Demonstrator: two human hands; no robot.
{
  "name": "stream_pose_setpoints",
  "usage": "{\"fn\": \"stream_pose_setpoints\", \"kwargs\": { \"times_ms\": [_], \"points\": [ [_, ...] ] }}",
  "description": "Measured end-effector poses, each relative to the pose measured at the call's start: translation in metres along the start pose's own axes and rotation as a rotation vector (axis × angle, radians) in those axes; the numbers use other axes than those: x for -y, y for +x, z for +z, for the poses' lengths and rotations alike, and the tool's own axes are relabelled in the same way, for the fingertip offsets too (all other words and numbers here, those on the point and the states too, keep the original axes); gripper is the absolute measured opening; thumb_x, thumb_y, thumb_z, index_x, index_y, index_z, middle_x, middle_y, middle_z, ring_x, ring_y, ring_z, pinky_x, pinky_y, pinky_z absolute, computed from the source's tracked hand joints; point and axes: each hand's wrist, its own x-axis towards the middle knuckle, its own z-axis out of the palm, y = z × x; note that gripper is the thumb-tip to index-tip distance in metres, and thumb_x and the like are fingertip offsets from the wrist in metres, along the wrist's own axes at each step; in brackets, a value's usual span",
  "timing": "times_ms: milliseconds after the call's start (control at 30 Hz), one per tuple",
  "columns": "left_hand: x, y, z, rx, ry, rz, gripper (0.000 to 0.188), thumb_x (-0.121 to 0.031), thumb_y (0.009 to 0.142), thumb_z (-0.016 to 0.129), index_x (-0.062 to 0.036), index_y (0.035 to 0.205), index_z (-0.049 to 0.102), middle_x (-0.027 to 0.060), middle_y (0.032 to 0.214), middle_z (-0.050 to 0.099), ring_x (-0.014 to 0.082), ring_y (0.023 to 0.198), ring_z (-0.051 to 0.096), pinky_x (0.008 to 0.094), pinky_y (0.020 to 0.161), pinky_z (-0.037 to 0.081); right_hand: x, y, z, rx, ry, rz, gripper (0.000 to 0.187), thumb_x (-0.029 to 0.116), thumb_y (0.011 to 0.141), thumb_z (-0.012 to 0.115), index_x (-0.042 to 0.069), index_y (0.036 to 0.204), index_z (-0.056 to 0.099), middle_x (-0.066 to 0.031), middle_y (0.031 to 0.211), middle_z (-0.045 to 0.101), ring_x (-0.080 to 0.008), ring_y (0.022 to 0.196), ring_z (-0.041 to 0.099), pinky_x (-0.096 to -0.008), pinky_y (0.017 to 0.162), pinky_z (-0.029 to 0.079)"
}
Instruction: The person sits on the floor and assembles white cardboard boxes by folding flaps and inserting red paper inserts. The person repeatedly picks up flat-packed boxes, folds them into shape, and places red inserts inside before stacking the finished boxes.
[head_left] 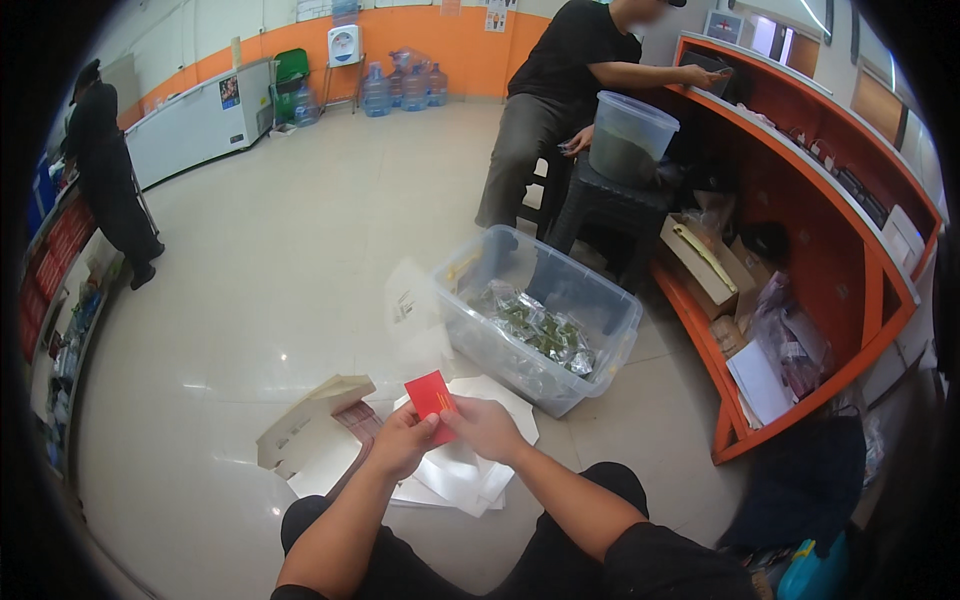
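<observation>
Both my hands are together over the floor in front of my knees, holding one small, flat red card-like packet [427, 391]. My left hand [402, 445] pinches its lower left edge, and my right hand [486, 429] grips its lower right side, covering that part. Below them, large white sheets [461, 478] lie overlapping on the floor. An opened white carton [296, 430] lies to the left with a bundle of pinkish flat pieces [359, 420] against it. Just beyond is a clear plastic tub [505, 352] containing several small transparent packets of green stuff [540, 330].
A seated person [562, 70] reaches toward an orange shelf unit [870, 330] on the right. Near them, a dark stool [610, 205] bears a lidless-looking translucent bucket [630, 140]. Another person [105, 170] stands far left, by a white chest freezer [195, 125]. Water jugs [376, 92] line the back wall.
</observation>
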Motion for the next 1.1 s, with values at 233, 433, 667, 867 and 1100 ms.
{"fn": "stream_pose_setpoints", "kwargs": {
  "times_ms": [233,433,667,867,1100],
  "points": [
    [-0.026,0.010,-0.002,-0.071,-0.284,0.231,0.023,-0.011,0.106,0.054,-0.0053,0.127,0.060,0.0110,0.127,0.066,0.0240,0.118,0.064,0.0426,0.105,0.052,0.002,0.002,-0.014,0.009,0.224,-0.490,0.060,0.033,0.098,0.071,0.009,0.150,0.052,-0.0122,0.126,0.067,-0.0166,0.106,0.066,-0.0305,0.090,0.055],
    [-0.033,0.003,0.000,-0.119,-0.251,0.227,0.022,-0.014,0.107,0.054,-0.0058,0.126,0.060,0.0095,0.123,0.067,0.0214,0.113,0.066,0.0398,0.100,0.054,-0.019,0.010,-0.009,-0.123,-0.426,-1.010,0.054,0.016,0.088,0.080,0.012,0.139,0.062,-0.0221,0.151,0.049,-0.0401,0.139,0.049,-0.0456,0.113,0.046],
    [-0.022,-0.004,-0.002,-0.138,-0.198,0.194,0.026,-0.019,0.107,0.053,-0.0051,0.130,0.056,0.0105,0.124,0.066,0.0228,0.109,0.068,0.0406,0.093,0.058,-0.023,0.015,0.016,-0.218,-0.621,-0.999,0.036,0.011,0.093,0.071,0.000,0.127,0.063,-0.0242,0.142,0.055,-0.0497,0.131,0.053,-0.0525,0.110,0.048],
    [-0.029,-0.017,-0.007,-0.154,-0.261,0.183,0.034,-0.028,0.109,0.048,0.0007,0.126,0.056,0.0137,0.121,0.066,0.0242,0.111,0.066,0.0400,0.096,0.056,-0.025,0.017,0.030,-0.272,-0.446,-1.043,0.030,0.010,0.097,0.064,-0.005,0.123,0.060,-0.0250,0.129,0.061,-0.0519,0.123,0.057,-0.0570,0.106,0.049],
    [-0.021,-0.018,0.005,-0.160,-0.274,0.202,0.039,-0.031,0.107,0.050,-0.0022,0.134,0.052,0.0140,0.129,0.062,0.0260,0.116,0.064,0.0425,0.098,0.055,-0.018,0.010,0.028,-0.319,-0.537,-1.030,0.033,0.009,0.091,0.072,-0.001,0.121,0.063,-0.0237,0.129,0.057,-0.0490,0.124,0.056,-0.0551,0.105,0.050]
  ]
}}
